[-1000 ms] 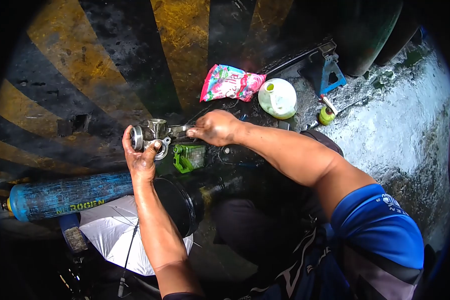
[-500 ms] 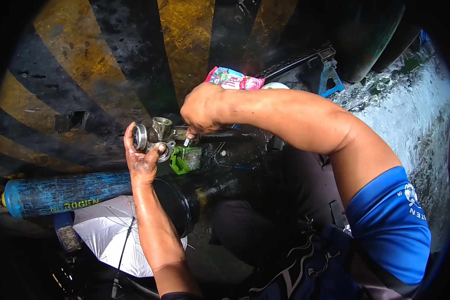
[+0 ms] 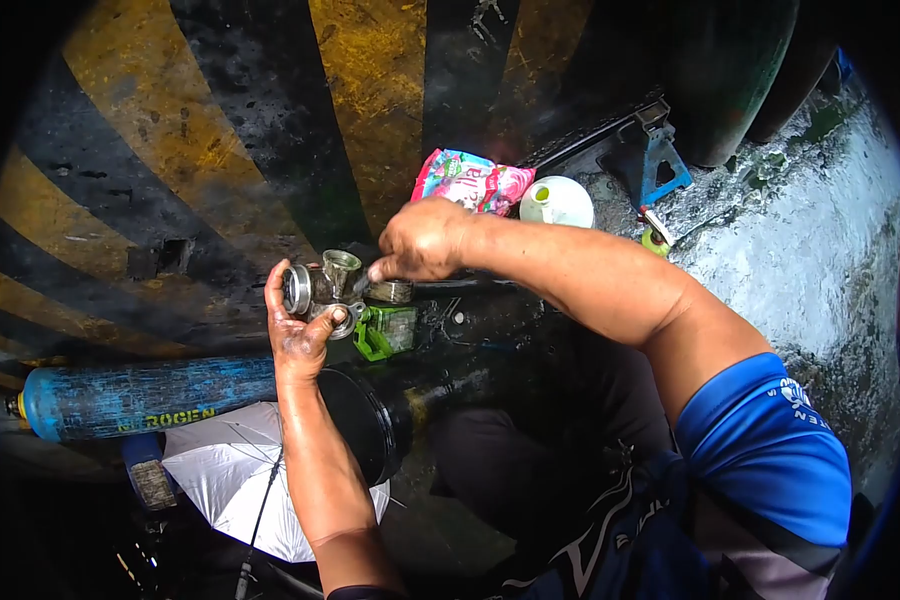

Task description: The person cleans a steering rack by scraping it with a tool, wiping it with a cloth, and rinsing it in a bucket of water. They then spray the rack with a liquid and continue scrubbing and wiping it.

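My left hand (image 3: 300,335) grips a metal pipe-like housing (image 3: 322,287) with several round flanged openings, fingers wrapped round its left end and thumb on the lower flange. One cup-like opening points upward. Close to the housing's right side is my right hand (image 3: 420,243), its fingers pinched together. A small pale piece seems to stick out from the fingertips, too blurred to name. Just below lies a green object with a clear box-like part (image 3: 388,330), and a metal cylindrical part (image 3: 392,291) sits beside the housing, partly hidden.
A pink and blue packet (image 3: 470,180) and a white round container (image 3: 558,203) lie beyond my right forearm. Left of me are a blue cylinder marked nitrogen (image 3: 155,395), a silver umbrella (image 3: 225,470) and a black round container (image 3: 365,425). A blue metal stand (image 3: 662,165) is at the upper right.
My right hand has moved in against the housing and the small pale piece is now blurred. The white container shows more fully as the view has shifted.
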### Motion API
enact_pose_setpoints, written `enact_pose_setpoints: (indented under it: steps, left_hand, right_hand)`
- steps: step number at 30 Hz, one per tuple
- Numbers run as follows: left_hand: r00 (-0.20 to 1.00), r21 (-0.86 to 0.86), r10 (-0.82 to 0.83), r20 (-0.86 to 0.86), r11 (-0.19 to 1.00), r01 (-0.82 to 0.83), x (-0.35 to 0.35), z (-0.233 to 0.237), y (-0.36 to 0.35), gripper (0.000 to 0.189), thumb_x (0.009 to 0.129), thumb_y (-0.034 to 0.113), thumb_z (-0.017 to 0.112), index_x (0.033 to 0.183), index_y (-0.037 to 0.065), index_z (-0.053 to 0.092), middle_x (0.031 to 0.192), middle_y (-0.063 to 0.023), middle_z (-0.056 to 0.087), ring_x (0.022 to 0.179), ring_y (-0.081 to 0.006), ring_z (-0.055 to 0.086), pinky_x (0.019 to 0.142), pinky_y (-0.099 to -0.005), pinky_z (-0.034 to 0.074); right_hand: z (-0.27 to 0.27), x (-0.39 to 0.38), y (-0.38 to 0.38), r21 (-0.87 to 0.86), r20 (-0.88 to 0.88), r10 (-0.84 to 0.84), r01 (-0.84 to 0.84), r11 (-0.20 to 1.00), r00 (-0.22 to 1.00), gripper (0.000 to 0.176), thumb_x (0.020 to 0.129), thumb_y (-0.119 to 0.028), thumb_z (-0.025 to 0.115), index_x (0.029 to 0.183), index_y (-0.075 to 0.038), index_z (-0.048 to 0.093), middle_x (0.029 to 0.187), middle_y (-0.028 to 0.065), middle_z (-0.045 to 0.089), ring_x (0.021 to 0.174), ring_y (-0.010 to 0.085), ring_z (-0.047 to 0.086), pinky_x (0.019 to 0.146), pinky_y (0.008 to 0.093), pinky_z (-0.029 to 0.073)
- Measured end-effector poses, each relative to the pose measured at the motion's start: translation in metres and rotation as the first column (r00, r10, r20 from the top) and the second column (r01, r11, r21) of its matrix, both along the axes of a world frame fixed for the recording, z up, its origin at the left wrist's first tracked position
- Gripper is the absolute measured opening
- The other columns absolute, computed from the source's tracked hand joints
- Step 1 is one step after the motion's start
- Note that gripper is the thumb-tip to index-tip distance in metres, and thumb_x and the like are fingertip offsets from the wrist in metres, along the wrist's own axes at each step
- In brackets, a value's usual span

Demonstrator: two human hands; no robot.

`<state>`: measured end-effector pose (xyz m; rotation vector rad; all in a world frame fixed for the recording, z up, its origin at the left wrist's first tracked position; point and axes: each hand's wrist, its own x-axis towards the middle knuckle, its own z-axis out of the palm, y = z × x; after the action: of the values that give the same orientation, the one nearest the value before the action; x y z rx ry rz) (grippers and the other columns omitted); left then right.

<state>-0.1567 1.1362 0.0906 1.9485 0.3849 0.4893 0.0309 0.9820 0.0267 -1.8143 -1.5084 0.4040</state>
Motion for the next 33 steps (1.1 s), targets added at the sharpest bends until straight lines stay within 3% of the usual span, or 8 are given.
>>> enact_pose_setpoints:
  steps: [5, 8, 13, 15, 19, 23, 26, 33]
  left_hand:
    - [0.994, -0.017, 0.09, -0.061, 0.996, -0.091, -0.005, 0.001, -0.002, 0.092, 0.061, -0.003, 0.081, 0.139, 0.013, 0.035, 0.116, -0.0092, 0.056, 0.101, -0.0203, 0.06, 0.089, -0.0327, 0.05]
    - [0.999, -0.021, 0.049, -0.003, 0.999, -0.049, -0.006, -0.004, 0.002, 0.091, 0.062, 0.0, 0.082, 0.139, 0.013, 0.035, 0.117, -0.0088, 0.056, 0.1, -0.0204, 0.06, 0.088, -0.0326, 0.051]
    - [1.0, 0.13, -0.02, -0.015, 0.991, 0.022, -0.024, -0.008, 0.013, 0.096, 0.058, 0.002, 0.085, 0.139, 0.014, 0.035, 0.123, -0.0098, 0.055, 0.108, -0.0225, 0.058, 0.094, -0.0351, 0.049]
    - [0.999, -0.054, -0.035, 0.033, 0.998, 0.036, -0.026, -0.01, 0.006, 0.096, 0.057, 0.001, 0.085, 0.138, 0.015, 0.036, 0.125, -0.0092, 0.054, 0.11, -0.0227, 0.057, 0.095, -0.0359, 0.049]
    - [0.999, 0.007, -0.052, -0.002, 0.999, 0.052, -0.025, -0.006, 0.006, 0.093, 0.064, 0.013, 0.088, 0.14, 0.015, 0.034, 0.126, -0.0088, 0.053, 0.11, -0.0216, 0.056, 0.096, -0.0355, 0.048]
    - [0.996, 0.163, -0.082, 0.035, 0.984, 0.075, -0.038, -0.013, 0.028, 0.086, 0.073, 0.017, 0.084, 0.142, 0.011, 0.034, 0.124, -0.0086, 0.054, 0.108, -0.0196, 0.055, 0.096, -0.0326, 0.046]
    - [0.976, 0.25, 0.162, -0.148, 0.961, -0.121, -0.04, 0.007, -0.007, 0.075, 0.082, 0.016, 0.076, 0.144, 0.007, 0.036, 0.119, -0.0096, 0.055, 0.105, -0.0146, 0.052, 0.093, -0.0278, 0.043]
    - [0.888, 0.321, 0.443, 0.124, 0.829, -0.458, -0.035, -0.021, 0.013, 0.036, 0.079, 0.024, 0.079, 0.106, 0.006, 0.061, 0.092, 0.001, 0.057, 0.08, -0.0078, 0.05, 0.072, -0.0215, 0.043]
  right_hand:
    - [-0.005, -0.004, 0.004, -0.072, -0.042, -0.062, 0.059, 0.996, 0.997, 0.048, 0.09, -0.056, 0.052, 0.088, -0.012, 0.071, 0.087, 0.0134, 0.069, 0.089, 0.0356, 0.065, 0.076, 0.0448, 0.051]
    - [-0.005, -0.012, 0.01, 0.268, -0.046, -0.015, 0.027, 0.963, 0.999, 0.051, 0.09, -0.053, 0.055, 0.071, -0.007, 0.064, 0.067, 0.0165, 0.062, 0.072, 0.0386, 0.063, 0.065, 0.0464, 0.05]
    - [-0.059, 0.022, 0.036, 0.094, -0.157, -0.16, 0.176, 0.98, 0.975, 0.049, 0.09, -0.048, 0.059, 0.066, -0.006, 0.061, 0.064, 0.0165, 0.06, 0.071, 0.038, 0.062, 0.065, 0.0464, 0.048]
    - [-0.048, -0.001, 0.025, 0.402, -0.02, 0.034, -0.023, 0.916, 0.999, 0.05, 0.091, -0.053, 0.055, 0.074, -0.008, 0.067, 0.07, 0.0148, 0.064, 0.075, 0.0368, 0.063, 0.067, 0.0438, 0.05]
    - [-0.05, -0.016, 0.034, 0.171, -0.092, 0.097, -0.08, 0.982, 0.991, 0.05, 0.091, -0.056, 0.051, 0.084, -0.01, 0.07, 0.082, 0.0143, 0.067, 0.087, 0.0376, 0.063, 0.077, 0.0456, 0.049]
    - [-0.055, -0.048, 0.024, 0.275, -0.182, 0.098, -0.045, 0.96, 0.978, 0.05, 0.094, -0.049, 0.051, 0.071, -0.007, 0.065, 0.074, 0.0178, 0.065, 0.076, 0.0406, 0.062, 0.069, 0.0487, 0.049]
    - [-0.036, -0.059, 0.003, 0.069, -0.203, 0.05, -0.036, 0.997, 0.978, 0.051, 0.095, -0.05, 0.048, 0.075, -0.007, 0.066, 0.075, 0.0184, 0.065, 0.079, 0.0397, 0.062, 0.071, 0.0489, 0.049]
    - [-0.006, -0.047, -0.022, -0.1, -0.256, 0.009, -0.035, 0.994, 0.967, 0.045, 0.095, -0.046, 0.049, 0.084, -0.007, 0.07, 0.085, 0.0174, 0.067, 0.09, 0.0384, 0.063, 0.078, 0.0466, 0.049]
